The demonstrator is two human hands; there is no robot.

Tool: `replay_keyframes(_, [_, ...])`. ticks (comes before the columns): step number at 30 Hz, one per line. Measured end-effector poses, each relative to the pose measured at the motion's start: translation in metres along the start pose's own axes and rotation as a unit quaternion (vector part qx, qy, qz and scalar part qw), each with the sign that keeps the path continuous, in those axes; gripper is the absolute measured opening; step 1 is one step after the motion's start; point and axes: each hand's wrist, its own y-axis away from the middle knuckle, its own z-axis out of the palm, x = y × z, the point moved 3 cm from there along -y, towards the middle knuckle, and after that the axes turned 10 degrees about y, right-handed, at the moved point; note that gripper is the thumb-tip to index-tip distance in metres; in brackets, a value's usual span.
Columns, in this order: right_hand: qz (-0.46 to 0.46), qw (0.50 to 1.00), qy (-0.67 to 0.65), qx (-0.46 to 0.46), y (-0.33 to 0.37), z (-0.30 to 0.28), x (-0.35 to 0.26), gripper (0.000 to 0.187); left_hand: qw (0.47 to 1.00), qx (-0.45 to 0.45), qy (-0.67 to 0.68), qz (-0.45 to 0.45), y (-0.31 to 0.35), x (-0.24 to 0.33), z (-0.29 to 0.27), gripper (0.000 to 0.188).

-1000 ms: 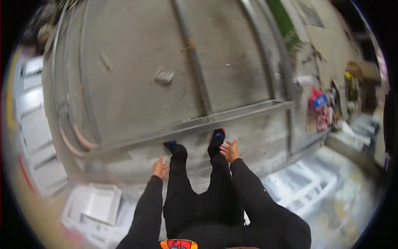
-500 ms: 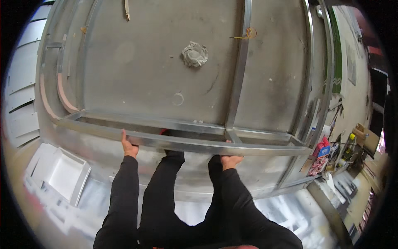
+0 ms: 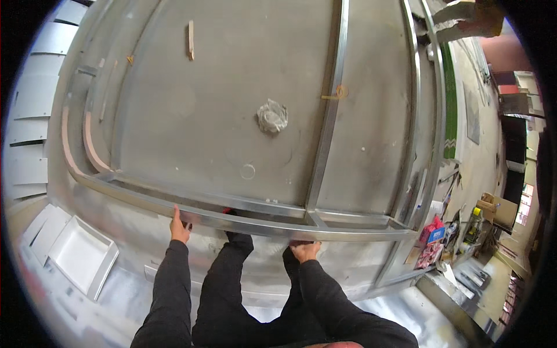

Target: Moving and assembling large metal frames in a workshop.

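A large metal frame (image 3: 249,227) of square tubing spreads over a grey surface, with curved pinkish pieces at its left corner. At the near rail, my left hand (image 3: 179,226) grips from below, its thumb up against the bar's front face and the other fingers partly hidden. Further right, just left of a short cross-piece (image 3: 316,219), my right hand (image 3: 305,251) is closed around the underside of the same rail. Its fingertips are out of sight beneath the metal. My legs stand close behind the rail, one foot partly under the frame.
A crumpled clear plastic bundle (image 3: 272,116) and a wooden strip (image 3: 191,40) lie on the grey surface. A yellow coil (image 3: 340,91) hangs on the long bar. White trays (image 3: 81,255) stand at left; bags and bottles (image 3: 430,240) at right. Part of another person appears upper right (image 3: 464,23).
The view has shifted, so the frame sits lower and a little to the left. My right hand has moved slightly left along the rail. Part of another person has come into sight at upper right.
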Motion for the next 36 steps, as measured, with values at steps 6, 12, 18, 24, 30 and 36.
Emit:
replay_keyframes(6, [0.05, 0.949, 0.305, -0.067, -0.013, -0.012, -0.104, 0.026, 0.949, -0.194, -0.248, -0.025, 0.068, -0.091, 0.073, 0.019])
replay_keyframes(12, [-0.251, 0.825, 0.428, -0.269, 0.135, 0.358, -0.108, 0.024, 0.852, -0.364, -0.372, 0.064, 0.171, -0.05, 0.028, 0.034])
replay_keyframes(18, [-0.35, 0.728, 0.515, -0.286, 0.251, 0.415, -0.111, 0.028, 0.892, -0.299, -0.338, 0.035, 0.229, -0.007, -0.005, 0.031])
replay_keyframes(24, [-0.042, 0.736, 0.605, -0.3, 0.152, 0.241, -0.021, 0.022, 0.925, -0.229, -0.298, 0.058, 0.236, 0.006, -0.121, 0.025])
replay_keyframes(30, [0.068, 0.654, 0.717, -0.231, 0.222, 0.164, 0.1, 0.025, 0.919, -0.091, -0.382, 0.024, 0.269, 0.009, -0.244, 0.036])
replay_keyframes(36, [0.098, 0.41, 0.791, -0.444, 0.227, 0.201, 0.171, 0.032, 0.981, -0.012, -0.151, -0.121, 0.263, -0.004, -0.325, 0.043])
